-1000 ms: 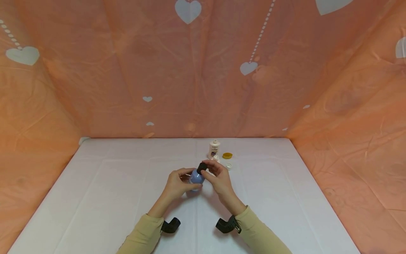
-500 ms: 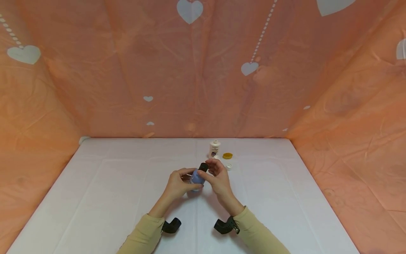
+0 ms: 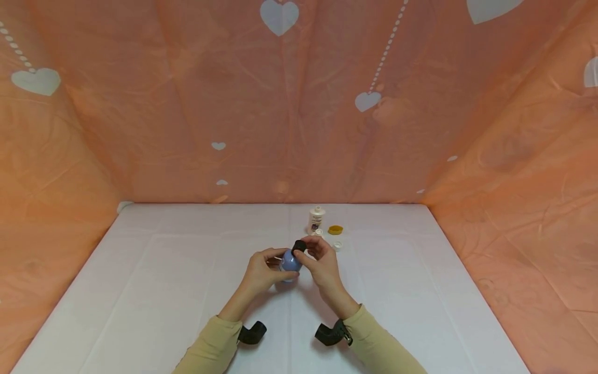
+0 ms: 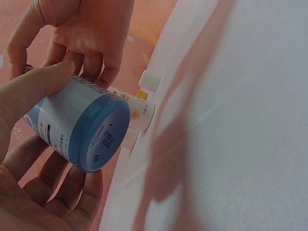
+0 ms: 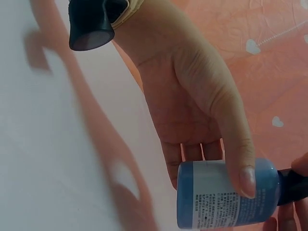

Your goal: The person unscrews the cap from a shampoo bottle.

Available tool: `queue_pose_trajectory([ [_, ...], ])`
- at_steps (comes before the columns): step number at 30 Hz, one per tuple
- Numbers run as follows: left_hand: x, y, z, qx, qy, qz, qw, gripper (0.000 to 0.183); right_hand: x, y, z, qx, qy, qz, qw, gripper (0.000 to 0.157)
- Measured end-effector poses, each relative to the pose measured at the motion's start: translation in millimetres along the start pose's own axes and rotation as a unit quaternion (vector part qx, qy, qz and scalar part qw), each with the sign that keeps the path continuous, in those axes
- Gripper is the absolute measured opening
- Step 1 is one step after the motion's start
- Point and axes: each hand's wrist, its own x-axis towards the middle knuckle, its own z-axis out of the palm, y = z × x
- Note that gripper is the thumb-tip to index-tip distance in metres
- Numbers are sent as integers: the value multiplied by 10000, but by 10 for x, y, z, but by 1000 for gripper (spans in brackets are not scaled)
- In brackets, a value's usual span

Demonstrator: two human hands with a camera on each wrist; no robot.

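A blue bottle (image 3: 290, 263) with a white label is held tilted above the white table, its black cap (image 3: 299, 246) pointing up and away to the right. My left hand (image 3: 258, 269) grips the bottle's body between thumb and fingers; in the left wrist view the blue base (image 4: 107, 137) faces the camera. My right hand (image 3: 326, 264) pinches the black cap between thumb and fingers. At the right edge of the right wrist view, fingers meet the cap (image 5: 291, 186), which they partly cover. The cap sits on the bottle's neck.
Just beyond my right hand stand a white bottle (image 3: 316, 220) with a printed label and a smaller pale bottle (image 3: 318, 232), partly hidden. A yellow lid (image 3: 335, 229) and a white cap (image 3: 337, 246) lie beside them. An orange curtain (image 3: 280, 130) hangs behind the table.
My right thumb slid down onto the bottle's shoulder half a second ago and is back up at the cap. The left hand and the bottle stay nearly in place.
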Motion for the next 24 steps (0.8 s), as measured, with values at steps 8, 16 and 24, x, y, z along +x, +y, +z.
queue_pose_trajectory([
  [8,0,0,-4,44,-19,14,10000,53,46,176,-41,109,-128,-46,9998,32],
  [16,8,-8,7,31,-1,53,10000,52,56,246,-57,156,-110,-200,9996,40],
  [24,17,-15,30,1,-41,125,9999,52,63,244,-34,250,199,-113,9994,42],
])
